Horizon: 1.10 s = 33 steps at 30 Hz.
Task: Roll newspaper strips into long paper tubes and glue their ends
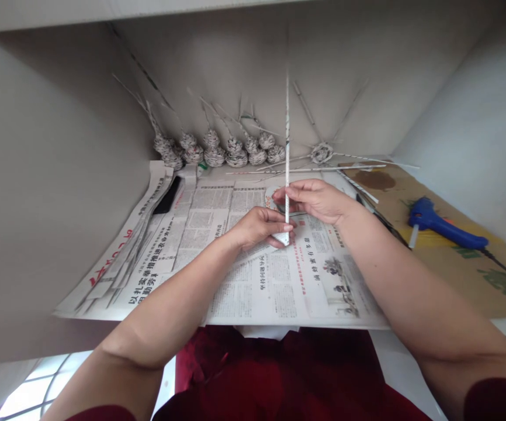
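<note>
Both hands are on one thin rolled newspaper stick (287, 134) that stands nearly upright in the middle of the head view. My left hand (262, 227) is closed round its lower end, where a loose, unrolled flap of paper shows at the fingertips. Somewhat higher, my right hand (312, 199) pinches the stick between thumb and fingers. Behind my right fingers a pale round item with orange marks (273, 197) is partly hidden. Under both hands lies a spread newspaper sheet (239, 292).
Several woven paper gourds (213, 149) line the back wall. Beside them sits a started weave with sticks radiating out (322, 152). Newspaper strips (124, 245) and a black object (167, 196) lie left. A blue glue gun (446, 225) with its cord rests on cardboard (467, 286) at right.
</note>
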### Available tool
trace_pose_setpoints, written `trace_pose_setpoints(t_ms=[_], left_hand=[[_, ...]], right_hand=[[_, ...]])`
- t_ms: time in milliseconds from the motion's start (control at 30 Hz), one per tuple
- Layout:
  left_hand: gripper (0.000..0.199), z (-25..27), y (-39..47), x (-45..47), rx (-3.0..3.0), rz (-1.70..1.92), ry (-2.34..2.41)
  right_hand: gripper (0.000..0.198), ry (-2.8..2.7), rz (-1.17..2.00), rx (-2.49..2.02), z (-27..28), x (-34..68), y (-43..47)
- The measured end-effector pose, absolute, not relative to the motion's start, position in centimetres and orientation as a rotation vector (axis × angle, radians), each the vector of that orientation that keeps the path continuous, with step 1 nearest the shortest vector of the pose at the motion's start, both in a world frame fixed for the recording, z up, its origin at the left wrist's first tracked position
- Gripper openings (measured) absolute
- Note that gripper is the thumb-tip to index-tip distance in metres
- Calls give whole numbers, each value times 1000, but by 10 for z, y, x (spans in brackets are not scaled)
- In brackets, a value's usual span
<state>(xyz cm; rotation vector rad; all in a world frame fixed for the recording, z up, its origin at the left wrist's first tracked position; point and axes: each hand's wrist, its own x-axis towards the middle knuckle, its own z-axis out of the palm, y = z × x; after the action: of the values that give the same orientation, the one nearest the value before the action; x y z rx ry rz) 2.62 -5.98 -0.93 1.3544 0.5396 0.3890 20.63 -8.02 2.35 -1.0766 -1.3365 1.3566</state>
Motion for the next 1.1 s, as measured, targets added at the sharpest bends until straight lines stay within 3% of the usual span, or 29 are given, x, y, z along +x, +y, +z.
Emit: trace_pose_setpoints(t_ms=[133,333,500,633,800,1000,1100], left_hand=[[31,-9,-60,27,1365,368,543],[29,-8,-60,26,1388,386,562],[32,-9,-59,26,1386,389,556],[29,-9,-59,26,1385,403,551],[34,-9,-58,25,1362,392,557],[34,-10,-57,25,1365,399,545],[35,-9,-58,25,1366,377,552]], right_hand=[[24,-1226,1222,-1163,23,206,-79],[29,-1378,1356,-1109,26,209,-81],[29,-1247,1202,-1203,26,209,-79],[31,-1360,1357,-1133,27,211,-80],[30,-1247,1181,-1196,26,210,-79],[32,-1313,1310,-1103,28,211,-80],[29,-1262,1192,-1149,27,210,-79]])
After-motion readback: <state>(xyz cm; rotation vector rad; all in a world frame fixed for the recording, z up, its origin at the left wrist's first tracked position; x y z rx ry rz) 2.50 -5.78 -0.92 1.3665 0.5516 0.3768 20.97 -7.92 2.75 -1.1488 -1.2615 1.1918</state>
